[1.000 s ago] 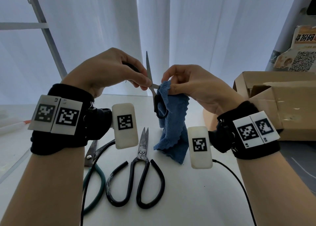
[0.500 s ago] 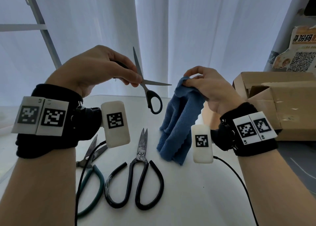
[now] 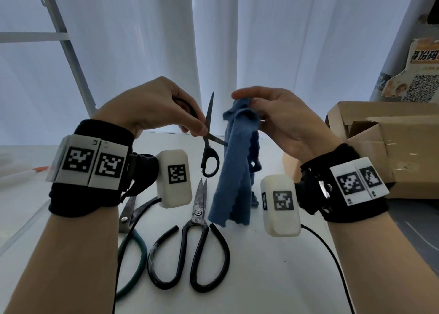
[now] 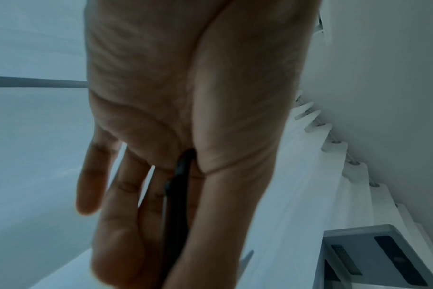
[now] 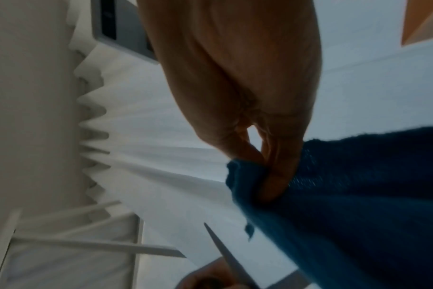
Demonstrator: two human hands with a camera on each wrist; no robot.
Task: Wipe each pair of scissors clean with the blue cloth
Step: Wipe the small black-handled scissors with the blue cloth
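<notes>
My left hand [image 3: 166,110] holds a small pair of black-handled scissors [image 3: 209,147] in the air, blades spread, one blade upright and the other pointing right into the cloth. One handle [image 4: 178,205] lies between thumb and fingers in the left wrist view. My right hand [image 3: 280,116] pinches the top of the blue cloth [image 3: 235,166], which hangs down just right of the scissors. The right wrist view has thumb and finger clamped on the cloth [image 5: 359,195], with a blade [image 5: 225,252] below. Large black-handled scissors [image 3: 194,240] and green-handled scissors [image 3: 129,237] lie on the white table [image 3: 273,278].
Cardboard boxes [image 3: 392,145] stand at the table's right side. White curtains [image 3: 213,40] hang behind the table. A black cable [image 3: 332,256] runs from my right wrist across the table. A white and orange object [image 3: 21,176] lies at the far left.
The right hand pulled the cloth off the blade and moved right, then came back beside the scissors. The left hand turned the scissors, blades still spread, one blade now upright.
</notes>
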